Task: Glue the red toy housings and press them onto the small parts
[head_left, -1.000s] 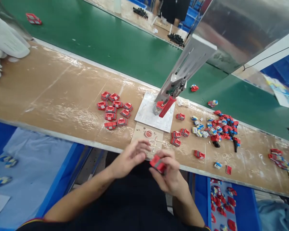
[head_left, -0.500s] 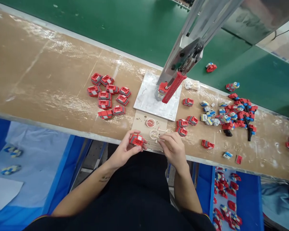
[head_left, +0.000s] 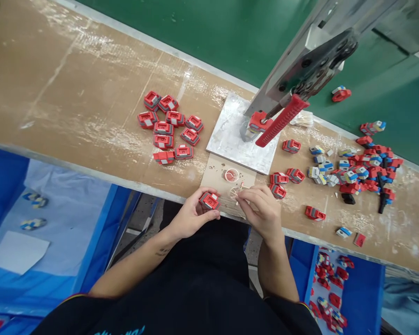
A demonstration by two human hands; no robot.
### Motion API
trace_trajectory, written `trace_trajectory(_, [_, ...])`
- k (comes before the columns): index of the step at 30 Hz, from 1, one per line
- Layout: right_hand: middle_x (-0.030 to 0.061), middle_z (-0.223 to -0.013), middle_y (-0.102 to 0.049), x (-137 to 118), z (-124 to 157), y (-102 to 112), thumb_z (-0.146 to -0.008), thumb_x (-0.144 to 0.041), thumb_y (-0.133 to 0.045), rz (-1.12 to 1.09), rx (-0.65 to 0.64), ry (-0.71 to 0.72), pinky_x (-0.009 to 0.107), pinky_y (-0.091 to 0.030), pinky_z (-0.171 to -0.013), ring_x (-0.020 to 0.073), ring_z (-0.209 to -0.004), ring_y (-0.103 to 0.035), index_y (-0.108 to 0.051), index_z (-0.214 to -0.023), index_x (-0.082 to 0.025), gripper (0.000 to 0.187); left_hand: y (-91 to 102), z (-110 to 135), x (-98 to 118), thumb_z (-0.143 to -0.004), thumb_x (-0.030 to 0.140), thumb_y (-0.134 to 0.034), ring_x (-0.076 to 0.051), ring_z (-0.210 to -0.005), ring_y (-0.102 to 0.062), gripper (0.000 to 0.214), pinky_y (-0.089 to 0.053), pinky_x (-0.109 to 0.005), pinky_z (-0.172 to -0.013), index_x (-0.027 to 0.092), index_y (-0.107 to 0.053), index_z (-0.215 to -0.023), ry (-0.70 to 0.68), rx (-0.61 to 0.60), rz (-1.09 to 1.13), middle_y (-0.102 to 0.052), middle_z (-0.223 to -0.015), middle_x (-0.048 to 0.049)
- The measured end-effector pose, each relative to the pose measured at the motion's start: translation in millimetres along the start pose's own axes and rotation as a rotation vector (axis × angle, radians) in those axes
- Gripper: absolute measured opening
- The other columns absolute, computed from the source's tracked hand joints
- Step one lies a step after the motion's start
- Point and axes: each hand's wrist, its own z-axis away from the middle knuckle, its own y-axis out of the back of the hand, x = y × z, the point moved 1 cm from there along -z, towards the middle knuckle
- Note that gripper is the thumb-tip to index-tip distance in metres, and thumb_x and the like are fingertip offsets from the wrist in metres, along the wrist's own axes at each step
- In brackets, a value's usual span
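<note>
My left hand is closed around a red and grey plastic toy part, its recessed side facing up. The fingers of my right hand are pinched on a thin cotton swab, its tip at a small round dish of whitish stuff. A second stick with a red tip shows beside these fingers; whether it is held too I cannot tell. Just beyond is a small dish of red paint-like stuff. Both dishes stand on a spotted cardboard sheet.
A metal plate carries a press with a red handle. Several red parts lie left of it, others right, near a mixed pile. Swabs lie behind the press. Blue bins flank me below the table.
The view has shifted, so the table things sit farther right. The red part in my left hand has turned, showing its recess. My right hand stays by the whitish dish.
</note>
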Motion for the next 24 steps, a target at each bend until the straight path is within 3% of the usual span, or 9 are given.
trace_trajectory(6, [0.0012, -0.084, -0.080, -6, -2, 15, -0.096, -0.008, -0.072, 0.006, -0.046, 0.003, 0.036, -0.057, -0.070, 0.0190, -0.077, -0.070, -0.070, -0.098, -0.025, 0.017, -2.8, 7, 9, -0.076, 0.037, -0.095, -0.016, -0.077, -0.073, 0.049, -0.061, -0.029, -0.073, 0.022, -0.056, -0.102, -0.074, 0.029, -0.056, -0.075, -0.106, -0.0054])
trace_trajectory(11, [-0.0007, -0.076, -0.076, -26, 3, 34, -0.089, -0.007, -0.077, -0.196, 0.248, -0.131, 0.038, -0.057, -0.063, 0.0198, -0.066, -0.070, -0.072, -0.095, -0.027, 0.021, -7.6, 13, 16, -0.081, 0.033, -0.092, -0.016, -0.081, -0.071, 0.042, -0.057, -0.029, -0.076, 0.023, -0.055, -0.098, -0.240, 0.059, -0.260, -0.073, -0.098, -0.0033])
trace_trajectory(14, [0.0003, -0.073, -0.076, -42, 5, 29, -0.090, -0.012, -0.077, -0.366, 0.332, -0.148, 0.037, -0.056, -0.057, 0.0200, -0.062, -0.070, -0.072, -0.095, -0.026, 0.016, -11.8, 11, 16, -0.080, 0.036, -0.093, -0.018, -0.081, -0.071, 0.043, -0.056, -0.030, -0.074, 0.023, -0.054, -0.093, -0.338, 0.075, -0.346, -0.072, -0.093, -0.0025])
trace_trajectory(19, [0.0011, -0.072, -0.076, -53, 2, 9, -0.090, -0.009, -0.076, -0.475, 0.293, -0.138, 0.034, -0.058, -0.055, 0.0205, -0.063, -0.073, -0.074, -0.098, -0.025, 0.018, -13.9, 10, 13, -0.081, 0.044, -0.092, -0.018, -0.078, -0.071, 0.044, -0.056, -0.030, -0.072, 0.023, -0.055, -0.091, -0.400, 0.121, -0.406, -0.071, -0.090, -0.0025])
trace_trajectory(24, [0.0015, -0.074, -0.078, -53, -1, 4, -0.088, -0.006, -0.075, -0.502, 0.258, -0.127, 0.033, -0.060, -0.056, 0.0203, -0.065, -0.074, -0.074, -0.099, -0.025, 0.022, -13.2, 9, 14, -0.083, 0.046, -0.091, -0.019, -0.079, -0.071, 0.042, -0.057, -0.031, -0.073, 0.023, -0.057, -0.092, -0.412, 0.108, -0.407, -0.070, -0.089, -0.0032])
